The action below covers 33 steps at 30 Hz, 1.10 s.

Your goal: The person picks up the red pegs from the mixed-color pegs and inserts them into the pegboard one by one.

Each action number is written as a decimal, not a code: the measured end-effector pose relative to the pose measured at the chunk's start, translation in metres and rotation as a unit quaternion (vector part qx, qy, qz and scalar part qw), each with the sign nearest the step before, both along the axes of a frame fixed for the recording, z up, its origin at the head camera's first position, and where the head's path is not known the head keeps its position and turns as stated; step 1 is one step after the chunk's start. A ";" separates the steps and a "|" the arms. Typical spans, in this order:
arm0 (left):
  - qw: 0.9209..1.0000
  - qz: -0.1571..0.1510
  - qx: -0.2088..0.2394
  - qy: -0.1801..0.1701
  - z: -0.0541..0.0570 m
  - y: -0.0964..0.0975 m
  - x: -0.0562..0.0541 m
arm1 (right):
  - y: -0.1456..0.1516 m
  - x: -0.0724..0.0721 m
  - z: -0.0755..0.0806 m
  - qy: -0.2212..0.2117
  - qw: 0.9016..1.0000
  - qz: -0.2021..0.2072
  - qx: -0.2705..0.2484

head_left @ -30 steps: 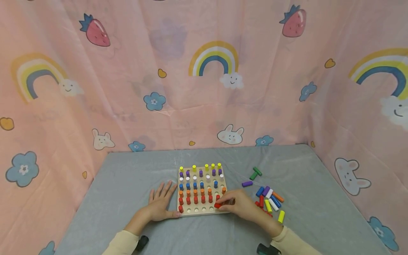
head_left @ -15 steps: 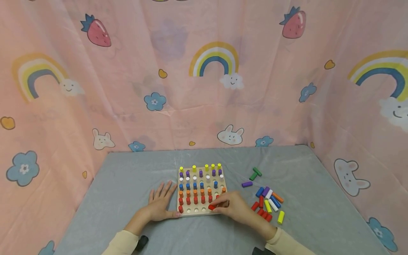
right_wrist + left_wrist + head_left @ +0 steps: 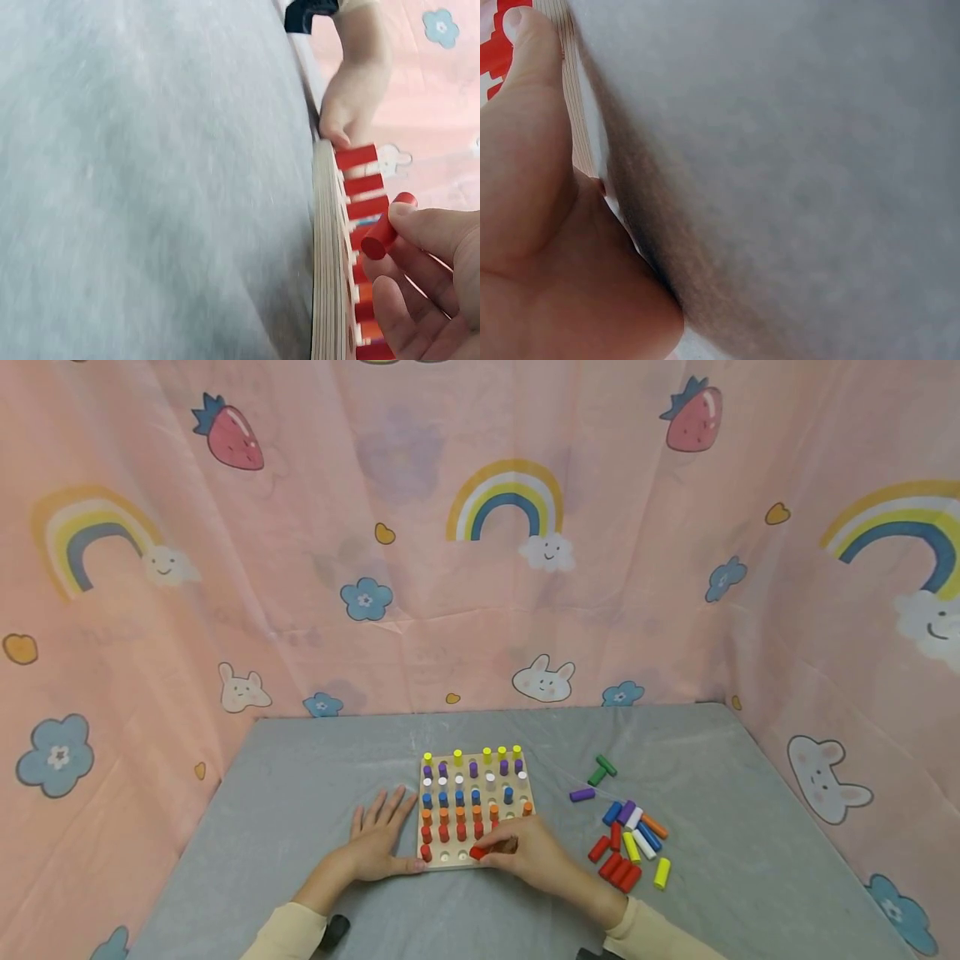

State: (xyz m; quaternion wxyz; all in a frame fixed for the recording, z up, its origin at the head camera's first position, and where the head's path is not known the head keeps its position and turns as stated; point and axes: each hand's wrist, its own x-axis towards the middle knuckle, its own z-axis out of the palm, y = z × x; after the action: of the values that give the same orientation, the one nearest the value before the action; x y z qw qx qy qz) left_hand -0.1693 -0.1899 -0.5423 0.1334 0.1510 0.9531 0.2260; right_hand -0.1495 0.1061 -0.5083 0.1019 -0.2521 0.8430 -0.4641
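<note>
A wooden pegboard (image 3: 446,866) lies on the grey cloth, with upright pegs in rows of yellow, purple, white, blue, orange and red. My right hand (image 3: 538,857) pinches a red peg (image 3: 477,852) over the front row. In the right wrist view that red peg (image 3: 381,235) is tilted, clear of the board, between thumb and fingers. At the board's left side my left hand (image 3: 372,850) lies with fingers spread, and its thumb touches the front left corner beside a standing red peg (image 3: 426,853). My right hand hides part of the board's right front.
Loose pegs lie right of the board: several red pegs (image 3: 620,871), a yellow peg (image 3: 662,873), an orange peg (image 3: 655,825), a purple peg (image 3: 582,795) and two green pegs (image 3: 606,766), among others. A pink printed curtain (image 3: 420,660) hangs behind the table.
My right hand has moved left along the board's front row, carrying the red peg. More of the loose red pegs now show. My left hand has stayed in place.
</note>
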 end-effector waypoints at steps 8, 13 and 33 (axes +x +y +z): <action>1.000 -0.001 0.002 0.000 -0.002 0.000 0.000 | -0.018 0.001 -0.006 0.008 1.000 -0.005 0.006; 1.000 -0.002 -0.006 0.007 -0.005 -0.001 -0.002 | -0.027 0.002 -0.006 0.021 1.000 -0.002 -0.009; 1.000 -0.004 -0.003 0.013 -0.007 -0.002 -0.002 | -0.043 -0.001 -0.012 0.057 0.998 -0.009 -0.015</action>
State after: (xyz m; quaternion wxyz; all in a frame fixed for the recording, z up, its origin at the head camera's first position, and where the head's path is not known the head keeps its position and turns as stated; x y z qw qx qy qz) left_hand -0.1714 -0.1921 -0.5495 0.1221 0.1576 0.9547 0.2208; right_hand -0.1501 0.0635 -0.5205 0.0459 -0.2718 0.8424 -0.4630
